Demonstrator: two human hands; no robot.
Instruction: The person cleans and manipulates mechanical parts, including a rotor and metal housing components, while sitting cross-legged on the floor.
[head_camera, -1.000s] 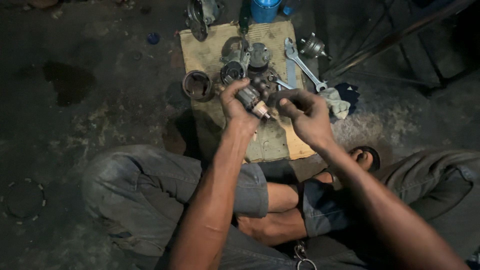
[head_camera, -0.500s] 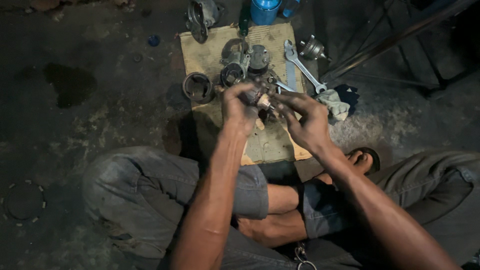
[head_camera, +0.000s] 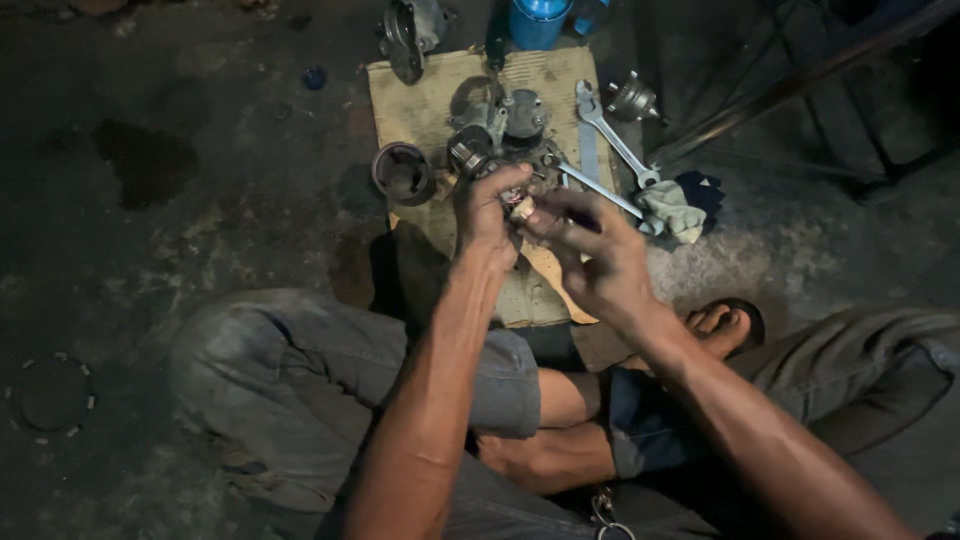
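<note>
I sit cross-legged on a dark floor. Both hands are raised over a cardboard sheet (head_camera: 430, 95). My left hand (head_camera: 487, 215) grips a small metal engine part (head_camera: 517, 200) with a pale tip; most of it is hidden by my fingers. My right hand (head_camera: 595, 250) pinches the same part from the right side. Just beyond the hands, on the cardboard, lie a round metal assembly (head_camera: 500, 130) and two spanners (head_camera: 612, 135).
A metal ring-shaped cup (head_camera: 402, 172) sits at the cardboard's left edge. A blue can (head_camera: 538, 20) and a metal housing (head_camera: 408, 30) stand at the far end. A rag (head_camera: 675, 212) lies right of the spanners. Dark metal bars (head_camera: 800, 75) cross the upper right.
Both hands with the small part have shifted slightly away from me, toward the parts on the cardboard. My right fingers have regripped its end.
</note>
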